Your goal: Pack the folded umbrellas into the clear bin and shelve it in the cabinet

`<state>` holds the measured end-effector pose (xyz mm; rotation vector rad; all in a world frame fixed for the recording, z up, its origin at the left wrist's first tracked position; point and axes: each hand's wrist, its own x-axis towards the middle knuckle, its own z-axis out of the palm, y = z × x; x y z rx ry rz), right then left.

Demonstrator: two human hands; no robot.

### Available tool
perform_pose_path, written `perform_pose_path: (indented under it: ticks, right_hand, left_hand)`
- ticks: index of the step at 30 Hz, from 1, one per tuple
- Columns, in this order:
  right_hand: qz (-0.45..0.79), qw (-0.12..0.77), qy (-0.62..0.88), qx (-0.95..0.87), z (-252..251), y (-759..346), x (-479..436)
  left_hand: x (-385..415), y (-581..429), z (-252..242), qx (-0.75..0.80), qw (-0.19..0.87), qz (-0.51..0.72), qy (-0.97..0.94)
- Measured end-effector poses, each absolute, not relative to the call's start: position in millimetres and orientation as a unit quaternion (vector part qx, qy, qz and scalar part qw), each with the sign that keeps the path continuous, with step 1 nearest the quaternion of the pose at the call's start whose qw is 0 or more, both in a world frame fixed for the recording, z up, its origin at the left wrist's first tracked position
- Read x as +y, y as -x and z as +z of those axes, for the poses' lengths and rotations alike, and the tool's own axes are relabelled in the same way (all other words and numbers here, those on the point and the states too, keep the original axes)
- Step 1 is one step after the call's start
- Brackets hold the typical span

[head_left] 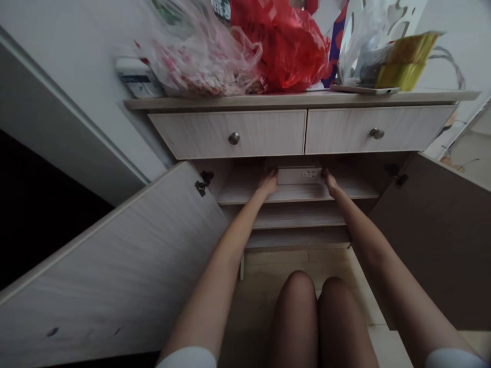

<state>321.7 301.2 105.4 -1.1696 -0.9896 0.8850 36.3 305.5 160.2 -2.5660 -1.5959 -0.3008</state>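
Observation:
A pale grey rectangular box [299,176] lies on the top shelf [245,194] inside an open wooden cabinet. My left hand [267,184] grips the box's left end, fingers curled round it. My right hand [330,182] holds the right end the same way. Both arms reach forward into the cabinet from below, with my knees [314,291] between them. The back of the box is lost in shadow.
Both cabinet doors stand wide: the left door [115,276] and the right door [437,230]. Two shut drawers with round knobs [233,138] [376,133] sit above. Plastic bags, one red [287,46], crowd the top. Lower shelves [295,217] show beneath.

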Motion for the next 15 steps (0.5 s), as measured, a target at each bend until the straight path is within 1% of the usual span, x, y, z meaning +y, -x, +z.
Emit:
perform_pose_path:
  ticks: [4, 15]
  right_hand:
    - [0.422, 0.589, 0.55, -0.415, 109.6, -298.9, 287.8]
    - [0.462, 0.553, 0.492, -0.489, 110.8, -218.8, 273.8]
  left_hand:
    - [285.8, -4.0, 160.9, -0.526, 0.078, -0.109, 0.84]
    - [254.3, 88.9, 160.8, -0.535, 0.127, -0.12, 0.826]
